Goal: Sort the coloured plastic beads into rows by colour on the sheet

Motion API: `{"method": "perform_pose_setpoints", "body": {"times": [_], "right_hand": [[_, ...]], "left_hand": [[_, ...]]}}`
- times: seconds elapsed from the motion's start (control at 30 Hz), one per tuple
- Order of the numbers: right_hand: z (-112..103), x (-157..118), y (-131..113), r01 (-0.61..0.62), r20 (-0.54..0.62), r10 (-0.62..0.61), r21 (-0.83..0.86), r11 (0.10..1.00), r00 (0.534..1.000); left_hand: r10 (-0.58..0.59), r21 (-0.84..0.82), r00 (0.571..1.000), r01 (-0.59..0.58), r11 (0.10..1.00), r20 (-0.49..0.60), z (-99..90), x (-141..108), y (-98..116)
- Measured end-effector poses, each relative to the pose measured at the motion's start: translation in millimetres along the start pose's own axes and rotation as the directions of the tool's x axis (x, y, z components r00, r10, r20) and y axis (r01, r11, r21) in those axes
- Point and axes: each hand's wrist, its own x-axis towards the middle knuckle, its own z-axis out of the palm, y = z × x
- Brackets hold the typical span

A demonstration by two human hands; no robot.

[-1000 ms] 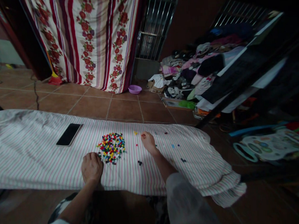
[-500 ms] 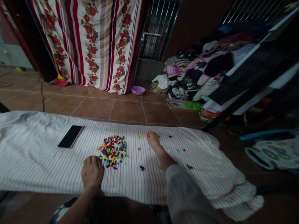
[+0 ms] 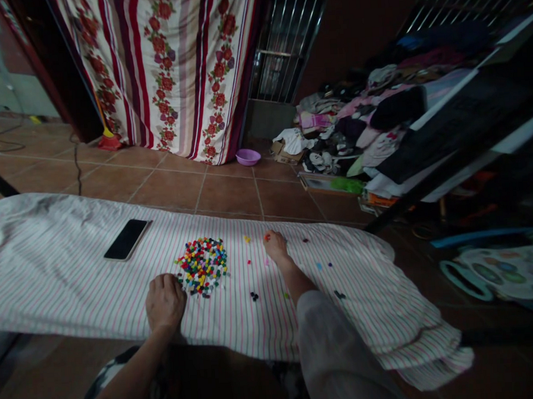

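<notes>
A pile of small multicoloured blocks lies on the striped cloth. My left hand rests at the pile's near left edge, fingers curled under; whatever they may hold is hidden. Right of the pile, my right hand is pinched at the cloth with a small orange block at its fingertips. Around it lie small sorted pieces: yellow blocks, a red block, pink pieces, black blocks, a green piece, a light blue piece and dark green blocks.
A phone lies on the cloth at left. Beyond the cloth are a tiled floor, a purple basin, a hanging floral curtain and a heap of clothes. A dark bar slants across the right side.
The camera view has shifted slightly. My right hand stays at nearly the same spot with the orange block at its fingertips, and my left hand has not visibly moved.
</notes>
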Motion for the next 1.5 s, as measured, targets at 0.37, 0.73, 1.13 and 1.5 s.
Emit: {"method": "perform_pose_setpoints", "body": {"times": [0.37, 0.73, 1.13, 1.5], "right_hand": [[-7.0, -6.1, -2.2, -0.01, 0.001, 0.01, -0.007, 1.0, 1.0], [-19.3, -24.4, -18.6, 0.028, -0.012, -0.028, -0.034, 0.999, 1.0], [3.0, -52.9, -69.9, 0.365, 0.082, -0.377, 0.127, 0.922, 0.923], [18.3, -78.7, -104.3, 0.427, 0.18, -0.433, 0.075, 0.901, 0.883]], "left_hand": [[-0.019, -0.008, 1.0, 0.019, 1.0, 0.003, 5.0, 0.1, -1.1], [-0.018, 0.012, 1.0, 0.018, 1.0, -0.018, 5.6, -0.3, -0.8], [-0.021, 0.009, 1.0, 0.022, 1.0, -0.013, 4.8, -0.3, -1.6], [-0.02, 0.014, 1.0, 0.02, 1.0, -0.005, 4.1, -0.1, -2.4]]}}
